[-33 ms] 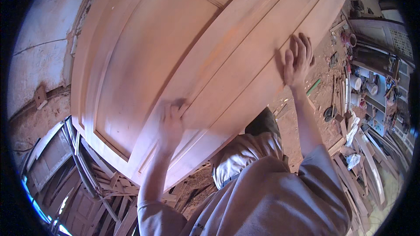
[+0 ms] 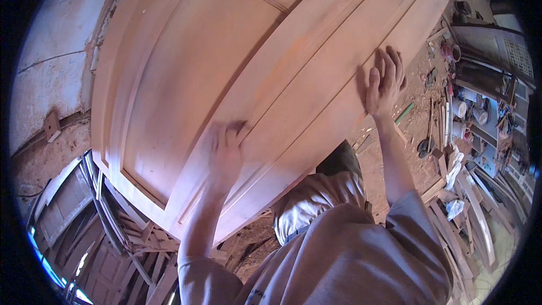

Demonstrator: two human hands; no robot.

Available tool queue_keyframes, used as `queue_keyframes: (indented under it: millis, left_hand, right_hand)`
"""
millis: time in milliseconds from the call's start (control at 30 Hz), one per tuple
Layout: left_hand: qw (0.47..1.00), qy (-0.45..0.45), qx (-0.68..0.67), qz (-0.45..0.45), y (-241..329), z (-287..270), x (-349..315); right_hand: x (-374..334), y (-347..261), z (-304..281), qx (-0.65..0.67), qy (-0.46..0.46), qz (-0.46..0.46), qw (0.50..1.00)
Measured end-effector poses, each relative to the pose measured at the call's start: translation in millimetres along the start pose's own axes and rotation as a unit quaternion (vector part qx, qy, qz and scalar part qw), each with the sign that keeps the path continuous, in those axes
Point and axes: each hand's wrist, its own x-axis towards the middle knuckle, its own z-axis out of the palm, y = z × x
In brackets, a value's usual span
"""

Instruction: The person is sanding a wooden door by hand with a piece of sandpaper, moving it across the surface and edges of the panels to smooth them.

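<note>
A large pale wooden door (image 2: 186, 73) stretches across the middle, with a broad recessed panel on its left and long grooved boards on its right. My left hand (image 2: 226, 155) is on the grooved part near the lower end. Motion smears its fingers, and a dark patch shows at the fingertips; I cannot tell whether that is something held or a shadow. Farther up, my right hand (image 2: 385, 85) lies on the door's right edge, fingers stretched and slightly apart, holding nothing visible. Faint orange streaks mark the wood between the two grooves' upper stretch and the recessed panel.
Scrap wood strips (image 2: 107, 237) are heaped at lower left, and more strips (image 2: 474, 214) lie at lower right. Shelving with containers (image 2: 480, 116) stands on the right. A green stick (image 2: 405, 112) lies on the littered floor. Pale boards (image 2: 59, 51) are at far left.
My left hand has slid a short way up and to the right along the door. The right hand has shifted very slightly downward, still at the edge.
</note>
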Motion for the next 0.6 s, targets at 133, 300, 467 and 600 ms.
queue_keyframes:
  millis: [133, 300, 467, 600]
  left_hand:
    - [0.998, 0.038, 0.03, 0.045, 62, 6, 107]
    - [0.999, 0.011, 0.03, 0.018, 95, -3, 171]
    - [0.997, 0.041, 0.063, 0.033, 66, 6, 128]
    - [0.998, 0.053, 0.0, 0.016, -3, 4, 4]
  right_hand:
    - [0, 2, 1, 0.047, -0.001, 0.014, 0.999]
    - [7, 0, -2, 0.031, -0.021, 0.025, 0.999]
    - [11, 1, -1, 0.006, -0.044, 0.022, 0.999]
    - [12, 10, -6, 0.008, -0.033, 0.031, 0.999]
